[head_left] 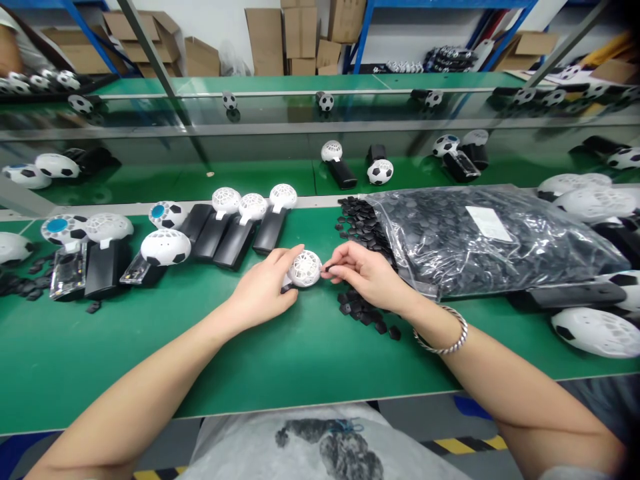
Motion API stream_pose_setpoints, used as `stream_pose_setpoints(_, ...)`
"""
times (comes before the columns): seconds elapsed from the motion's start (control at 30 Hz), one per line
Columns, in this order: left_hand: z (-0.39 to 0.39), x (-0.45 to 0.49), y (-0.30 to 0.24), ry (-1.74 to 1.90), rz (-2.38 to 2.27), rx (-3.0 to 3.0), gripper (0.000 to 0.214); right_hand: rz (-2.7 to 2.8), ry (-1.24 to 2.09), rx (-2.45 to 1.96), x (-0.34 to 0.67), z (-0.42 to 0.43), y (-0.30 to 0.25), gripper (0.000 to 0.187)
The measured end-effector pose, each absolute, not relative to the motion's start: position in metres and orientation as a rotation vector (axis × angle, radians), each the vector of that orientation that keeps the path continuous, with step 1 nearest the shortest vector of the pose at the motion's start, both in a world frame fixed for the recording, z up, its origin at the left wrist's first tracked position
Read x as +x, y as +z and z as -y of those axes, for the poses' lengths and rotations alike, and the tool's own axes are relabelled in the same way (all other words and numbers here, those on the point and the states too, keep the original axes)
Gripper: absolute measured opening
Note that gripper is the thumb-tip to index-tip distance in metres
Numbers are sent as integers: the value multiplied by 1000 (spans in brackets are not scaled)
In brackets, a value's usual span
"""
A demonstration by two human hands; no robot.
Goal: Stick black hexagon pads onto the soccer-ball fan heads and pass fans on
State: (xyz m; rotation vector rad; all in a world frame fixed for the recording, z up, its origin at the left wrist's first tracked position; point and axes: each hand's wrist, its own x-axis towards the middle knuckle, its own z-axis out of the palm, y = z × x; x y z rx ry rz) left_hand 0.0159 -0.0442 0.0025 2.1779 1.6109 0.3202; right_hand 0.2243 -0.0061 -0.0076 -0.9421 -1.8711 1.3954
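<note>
My left hand [265, 288] is closed around a device with a white football-shaped head [305, 269], cut through with a lattice of openings; the palm and fingers hide most of its black body. Just to the right, my right hand [365, 272] pinches a small black piece [329, 268] between thumb and fingertips, close against the side of the white head. Whether the piece touches the head I cannot tell. Loose black pentagon pieces [363, 310] lie beside and under my right hand, with more spilling from the mouth of a clear plastic bag [500, 240].
Several white-headed devices with black bodies [237, 237] lie left of my hands. More football devices [597, 332] lie at the right edge. Behind the green bench [280, 373] runs a green conveyor [270, 170] carrying further units. Cardboard boxes [300, 33] stand at the back; a person's arm [10, 47] shows top left.
</note>
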Motion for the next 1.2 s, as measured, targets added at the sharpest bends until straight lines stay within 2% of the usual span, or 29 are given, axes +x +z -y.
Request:
stream_pose_setpoints(0.1,44,16,2,332,-1600,2175,69,2065,1189,-941,225,8,-4,13)
stream_pose_setpoints(0.3,44,15,1,359,-1578,2175,69,2130,836,-881,223,12,-3,6)
stream_pose_setpoints(0.47,44,15,-2,402,-1570,2165,70,2174,914,-879,215,15,-15,3)
stream_pose_setpoints(0.6,42,16,1,409,-1576,2151,68,2144,820,-860,207,15,-21,2)
stream_pose_setpoints(0.77,39,18,2,437,-1609,2144,61,2118,780,-856,206,12,-22,8)
stream_pose_setpoints(1.03,37,16,-1,490,-1580,2175,55,2011,936,-927,202,14,-28,21)
stream_pose_setpoints(1.2,39,18,0,444,-1582,2170,55,2012,959,-1027,222,-14,-16,15)
